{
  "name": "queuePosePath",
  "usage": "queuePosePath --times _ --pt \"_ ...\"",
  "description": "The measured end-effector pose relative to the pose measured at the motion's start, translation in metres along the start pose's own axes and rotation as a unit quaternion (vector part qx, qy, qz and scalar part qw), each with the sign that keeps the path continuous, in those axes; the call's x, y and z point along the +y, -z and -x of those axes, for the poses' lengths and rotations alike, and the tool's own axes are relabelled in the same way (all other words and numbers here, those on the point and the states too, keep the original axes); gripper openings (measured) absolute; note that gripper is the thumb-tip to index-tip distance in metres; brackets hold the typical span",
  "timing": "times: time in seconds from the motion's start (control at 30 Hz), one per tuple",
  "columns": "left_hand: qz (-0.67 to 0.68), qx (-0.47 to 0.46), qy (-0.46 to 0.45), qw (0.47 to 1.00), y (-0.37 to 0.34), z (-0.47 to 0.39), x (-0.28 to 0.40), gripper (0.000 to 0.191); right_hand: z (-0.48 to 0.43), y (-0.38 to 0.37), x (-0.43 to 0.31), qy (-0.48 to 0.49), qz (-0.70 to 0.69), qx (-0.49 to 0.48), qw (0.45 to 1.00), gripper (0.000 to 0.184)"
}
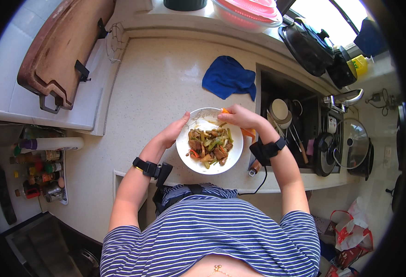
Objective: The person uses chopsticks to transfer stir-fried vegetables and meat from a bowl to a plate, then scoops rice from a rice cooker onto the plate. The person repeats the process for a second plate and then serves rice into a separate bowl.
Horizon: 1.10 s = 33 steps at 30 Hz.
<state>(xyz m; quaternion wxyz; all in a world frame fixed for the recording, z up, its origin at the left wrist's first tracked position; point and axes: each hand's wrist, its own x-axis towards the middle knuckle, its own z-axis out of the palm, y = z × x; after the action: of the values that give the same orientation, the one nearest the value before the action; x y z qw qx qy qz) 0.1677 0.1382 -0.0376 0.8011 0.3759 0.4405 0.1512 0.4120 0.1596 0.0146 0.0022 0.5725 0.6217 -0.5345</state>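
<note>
A white plate (pixel 209 169) of stir-fried meat and green vegetables (pixel 210 145) is in front of me, over the countertop. My left hand (pixel 175 131) grips the plate's left side, its thumb along the rim. At the upper right rim, my right hand (pixel 239 117) pinches an orange cloth (pixel 248 133) against the plate. Part of the cloth shows below the palm, and the rest is hidden by the hand. Brown sauce marks the plate's upper inner wall. Whether the plate's base touches the counter cannot be seen.
A blue cloth (pixel 227 78) lies beyond the plate. On the right, the sink (pixel 263 74) holds bowls (pixel 279 110) and utensils, with a faucet (pixel 345 98) behind. Wooden cutting boards (pixel 61 59) stand at the left, above bottles (pixel 52 143). A brown handle (pixel 254 168) lies near the counter's front edge.
</note>
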Motion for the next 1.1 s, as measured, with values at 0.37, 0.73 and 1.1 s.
queuePosePath --times 0.37,0.73,1.1 --pt "0.205 0.146 -0.104 0.962 -0.003 -0.001 -0.026 0.066 -0.009 -0.038 0.03 -0.013 -0.24 0.167 0.956 0.036" --pt "0.008 -0.116 0.013 0.993 0.017 0.001 0.025 0.077 0.0 0.015 -0.017 0.094 -0.007 -0.054 0.994 0.039" --pt "0.122 -0.019 -0.073 0.99 0.014 0.004 -0.009 0.061 -0.013 0.007 -0.01 0.001 -0.019 0.024 1.0 0.038"
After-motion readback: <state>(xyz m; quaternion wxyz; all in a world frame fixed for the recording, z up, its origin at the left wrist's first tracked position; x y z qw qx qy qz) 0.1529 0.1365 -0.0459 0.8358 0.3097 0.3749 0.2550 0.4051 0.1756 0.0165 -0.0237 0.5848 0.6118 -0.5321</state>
